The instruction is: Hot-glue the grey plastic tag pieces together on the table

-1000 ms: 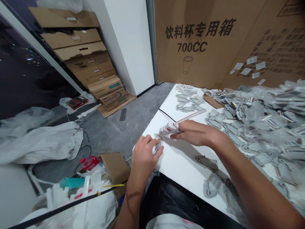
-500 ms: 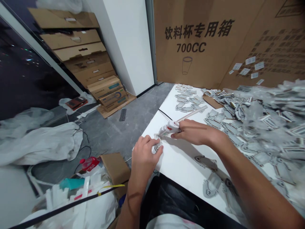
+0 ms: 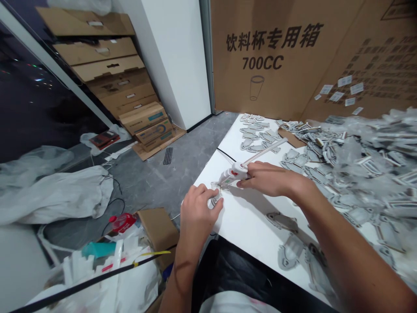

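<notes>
My right hand (image 3: 265, 177) is wrapped round a white hot glue gun (image 3: 235, 173), its nozzle pointing down and left. From the back of the gun a long glue stick (image 3: 267, 150) sticks out. Near the table's left edge, my left hand (image 3: 199, 208) pinches a small grey flat piece (image 3: 215, 199) between thumb and forefinger, against the white table (image 3: 243, 217). The nozzle is close over this piece; whether it touches, I cannot tell. Part of the piece is hidden by my fingers.
Similar grey pieces (image 3: 291, 251) lie under my right forearm, and a large heap with plastic bags (image 3: 355, 148) fills the right side. A cardboard box (image 3: 267, 56) stands behind the table. A black cord (image 3: 225, 154) crosses its left edge. Below left is a waste-filled box (image 3: 159, 230).
The glue gun and my right hand have shifted slightly, and the glue stick's far end is a little higher and farther right. My left hand keeps its hold on the grey piece.
</notes>
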Available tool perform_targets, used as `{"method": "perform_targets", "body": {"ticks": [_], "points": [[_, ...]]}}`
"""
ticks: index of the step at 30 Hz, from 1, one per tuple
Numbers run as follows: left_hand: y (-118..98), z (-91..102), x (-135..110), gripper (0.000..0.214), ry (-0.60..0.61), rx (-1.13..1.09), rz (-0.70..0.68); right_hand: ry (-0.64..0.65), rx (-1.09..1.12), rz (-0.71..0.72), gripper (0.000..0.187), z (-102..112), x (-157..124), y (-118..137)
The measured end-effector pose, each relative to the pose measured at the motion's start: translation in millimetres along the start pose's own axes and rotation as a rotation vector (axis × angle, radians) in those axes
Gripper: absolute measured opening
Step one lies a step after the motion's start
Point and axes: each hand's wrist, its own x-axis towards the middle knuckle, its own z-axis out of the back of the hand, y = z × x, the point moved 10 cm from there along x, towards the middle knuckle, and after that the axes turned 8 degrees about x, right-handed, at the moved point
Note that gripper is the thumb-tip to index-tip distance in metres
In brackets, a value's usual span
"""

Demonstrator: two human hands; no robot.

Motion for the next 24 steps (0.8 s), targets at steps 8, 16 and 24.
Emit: {"method": "perform_targets", "body": {"ticks": [8, 16, 24], "points": [[-4, 0.7, -1, 0.011, 0.007, 0.013, -0.061, -0.025, -0.071, 0.089, 0.027, -2, -13, 26], [-4, -2.1, 0, 0.011, 0.042, 0.077, -0.047, -0.153, -0.328, 0.171, 0.028, -2, -29, 60], [1, -2.4, 2, 0.010, 0.035, 0.032, -0.029, -0.893, 0.196, 0.143, 0.026, 105, -50, -2]]}}
